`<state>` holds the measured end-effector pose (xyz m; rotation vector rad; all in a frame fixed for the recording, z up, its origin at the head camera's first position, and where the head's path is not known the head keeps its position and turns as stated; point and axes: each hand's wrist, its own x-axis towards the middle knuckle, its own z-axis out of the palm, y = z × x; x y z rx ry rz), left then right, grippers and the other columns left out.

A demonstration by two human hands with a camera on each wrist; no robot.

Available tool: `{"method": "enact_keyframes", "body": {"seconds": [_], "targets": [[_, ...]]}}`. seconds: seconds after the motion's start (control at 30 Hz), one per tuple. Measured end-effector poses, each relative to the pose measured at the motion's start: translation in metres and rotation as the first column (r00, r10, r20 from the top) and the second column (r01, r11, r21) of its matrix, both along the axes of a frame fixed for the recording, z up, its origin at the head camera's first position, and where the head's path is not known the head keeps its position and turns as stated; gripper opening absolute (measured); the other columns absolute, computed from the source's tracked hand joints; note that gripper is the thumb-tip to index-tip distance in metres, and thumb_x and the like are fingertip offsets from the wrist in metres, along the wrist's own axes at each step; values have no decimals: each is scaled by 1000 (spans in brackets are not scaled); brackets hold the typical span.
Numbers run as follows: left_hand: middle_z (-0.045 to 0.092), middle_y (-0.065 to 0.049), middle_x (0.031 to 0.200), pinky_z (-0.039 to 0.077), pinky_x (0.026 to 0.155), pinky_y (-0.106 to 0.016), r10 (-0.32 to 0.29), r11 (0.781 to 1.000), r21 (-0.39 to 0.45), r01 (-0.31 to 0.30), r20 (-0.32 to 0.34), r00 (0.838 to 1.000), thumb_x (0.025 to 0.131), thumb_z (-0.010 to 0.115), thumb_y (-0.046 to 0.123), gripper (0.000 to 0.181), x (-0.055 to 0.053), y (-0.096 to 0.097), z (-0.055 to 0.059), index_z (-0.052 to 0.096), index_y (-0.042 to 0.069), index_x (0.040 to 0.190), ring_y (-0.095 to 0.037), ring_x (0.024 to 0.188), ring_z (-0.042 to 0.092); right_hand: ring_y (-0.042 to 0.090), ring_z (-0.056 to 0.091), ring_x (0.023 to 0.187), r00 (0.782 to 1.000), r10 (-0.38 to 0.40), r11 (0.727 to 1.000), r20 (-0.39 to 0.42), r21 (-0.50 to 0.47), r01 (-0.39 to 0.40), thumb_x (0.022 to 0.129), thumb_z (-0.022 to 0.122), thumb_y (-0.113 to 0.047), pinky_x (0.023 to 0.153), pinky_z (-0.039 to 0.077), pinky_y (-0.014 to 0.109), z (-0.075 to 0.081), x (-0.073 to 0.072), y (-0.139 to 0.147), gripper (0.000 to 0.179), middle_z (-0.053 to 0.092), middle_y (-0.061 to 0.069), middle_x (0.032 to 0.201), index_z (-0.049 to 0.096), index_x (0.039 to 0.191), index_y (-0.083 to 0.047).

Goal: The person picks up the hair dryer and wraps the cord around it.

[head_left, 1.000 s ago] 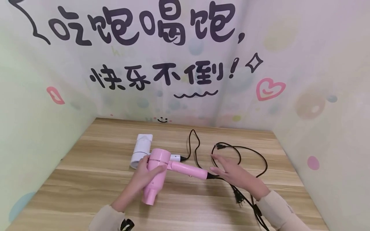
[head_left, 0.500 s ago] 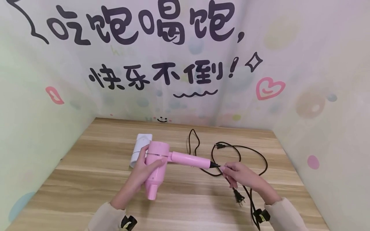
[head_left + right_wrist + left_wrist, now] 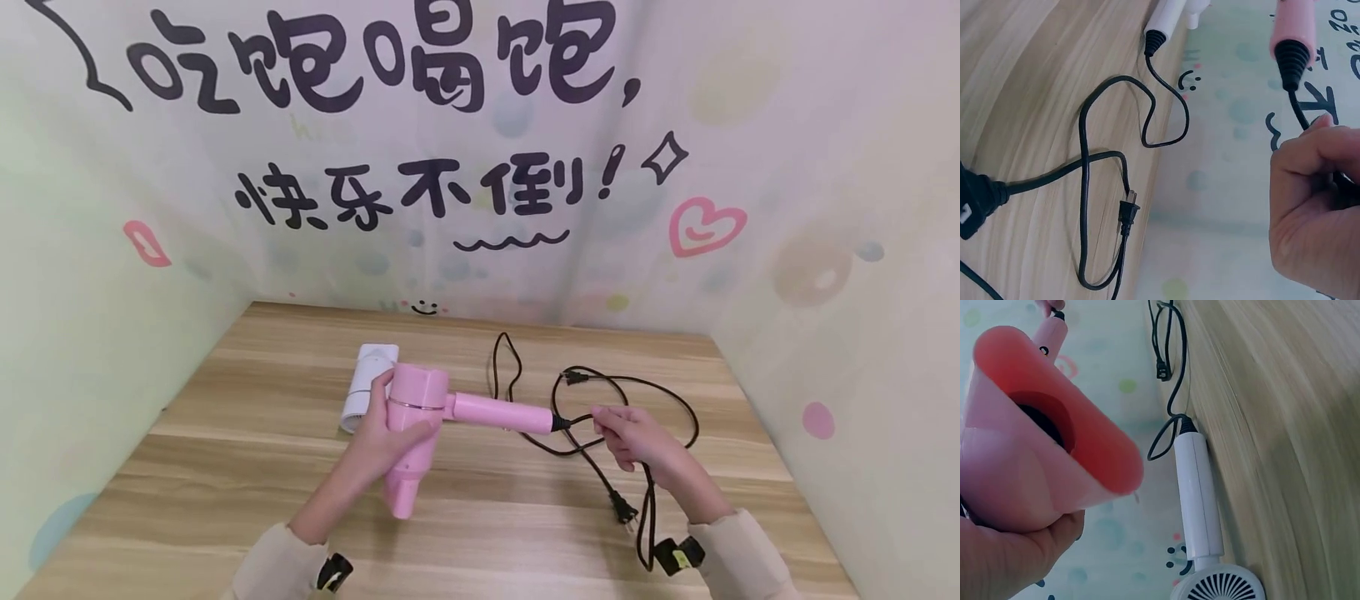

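Note:
A pink hair dryer [image 3: 502, 413] is held above the table by my left hand [image 3: 382, 437], whose thumb and fingers wrap its body. Its nozzle points towards me and its handle points right. In the left wrist view, the wide pink nozzle [image 3: 1016, 450] looms close, with the left hand [image 3: 1022, 556] beneath it. My right hand [image 3: 637, 437] pinches the black cord [image 3: 581, 419] a little beyond the handle's end. The right wrist view shows the curled right hand [image 3: 1316, 200] near the ribbed cord sleeve [image 3: 1291, 62]; part of the cord is hidden inside the fingers.
Behind the pink dryer, a white hair dryer [image 3: 367, 379] lies on the wooden table [image 3: 247, 467]. Its black cord loops right, with a plug [image 3: 576, 377] at the back. Another black plug [image 3: 622, 508] hangs or lies near my right wrist. A printed curtain [image 3: 450, 275] borders the table.
My right hand was spread beside the cord, then took hold of it and shifted slightly right. The pink hair dryer has risen, and its handle has become more level.

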<state>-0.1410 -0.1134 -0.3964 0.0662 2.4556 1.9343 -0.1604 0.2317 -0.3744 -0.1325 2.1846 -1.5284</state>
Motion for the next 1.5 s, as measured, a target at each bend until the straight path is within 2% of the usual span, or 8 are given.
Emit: {"method": "enact_keyframes", "body": {"seconds": [0.2, 0.43, 0.6, 0.8, 1.0, 1.1, 1.23, 1.5], "targets": [[53, -18, 117, 51, 76, -36, 14, 996, -85, -17, -41, 999, 74, 77, 21, 94, 4, 2, -2, 14, 19, 143, -26, 92, 59, 2, 23, 42, 1000, -5, 989, 9, -148, 6, 102, 32, -32, 40, 20, 18, 6, 0, 2, 29, 26, -10, 51, 46, 88, -10], [52, -16, 120, 50, 78, -37, 31, 991, -123, -42, -90, 995, 73, 78, 23, 95, 7, 9, -4, 14, 17, 143, -27, 95, 57, 2, 25, 41, 999, -6, 984, -47, -180, -2, 101, 33, -35, 39, 18, 20, 22, 15, -23, 41, 30, -8, 55, 46, 114, 2], [51, -12, 121, 49, 79, -36, 52, 992, -105, -66, -137, 989, 74, 79, 25, 93, 9, 14, -2, 16, 18, 142, -26, 96, 56, 4, 30, 43, 983, 34, 999, -180, 10, -33, 102, 31, -36, 36, 24, 16, 31, 29, -48, 44, 40, -2, 60, 44, 122, 1], [54, -12, 118, 49, 75, -33, 82, 985, -139, -105, -161, 984, 72, 80, 27, 94, 11, 18, -5, 18, 20, 142, -25, 93, 58, 9, 38, 51, 954, 40, 972, -296, 231, 31, 101, 34, -37, 44, 33, 23, 40, 47, -74, 39, 49, 1, 64, 48, 125, -10], [54, -11, 118, 48, 77, -33, 102, 990, -79, -117, -164, 981, 72, 80, 25, 96, 10, 23, -11, 17, 19, 143, -25, 94, 57, 9, 38, 52, 911, 59, 952, -407, 296, 71, 102, 31, -37, 48, 35, 25, 43, 56, -95, 37, 50, -1, 65, 49, 125, -15], [53, -10, 118, 48, 79, -34, 115, 992, -35, -121, -146, 983, 72, 80, 26, 96, 9, 27, -12, 16, 21, 143, -24, 95, 57, 8, 39, 52, 884, 74, 947, -461, 312, 84, 102, 29, -32, 49, 36, 24, 40, 57, -105, 27, 51, -2, 65, 52, 112, -19], [54, -10, 117, 49, 79, -34, 130, 991, 8, -130, -126, 983, 70, 81, 26, 95, 11, 32, -10, 18, 24, 141, -24, 95, 58, 5, 40, 54, 830, 119, 941, -545, 328, 80, 103, 28, -28, 51, 38, 22, 33, 58, -120, 25, 47, -8, 64, 50, 95, -18], [54, -13, 119, 49, 81, -35, 138, 989, 75, -127, -164, 977, 72, 80, 24, 94, 16, 35, -8, 18, 23, 142, -25, 97, 58, 5, 45, 60, 688, 207, 938, -695, 341, 63, 101, 39, -22, 57, 43, 23, 13, 51, -137, 19, 47, -10, 65, 56, 103, -16]]}}
